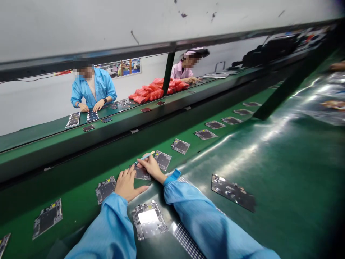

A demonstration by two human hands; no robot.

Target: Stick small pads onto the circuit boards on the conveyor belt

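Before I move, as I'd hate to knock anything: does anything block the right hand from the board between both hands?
Nothing visible does: the right hand, holding a blue tool, is beside the board, with the left hand opposite.

Two people [93, 88] across, two sheets [93, 116], one slim tool [145, 157], at least eleven boards [180, 146] (red packets [156, 90] uncountable)

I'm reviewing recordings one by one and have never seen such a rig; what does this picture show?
There is no robot: a camera on a person's head looks forward and down at two bare hands. The right hand holds a slim blue tool at a circuit board; the left hand is beside that board. More boards line the green strip. Nearer lies a board with a bright silver area. Beyond are red bags and two other people.
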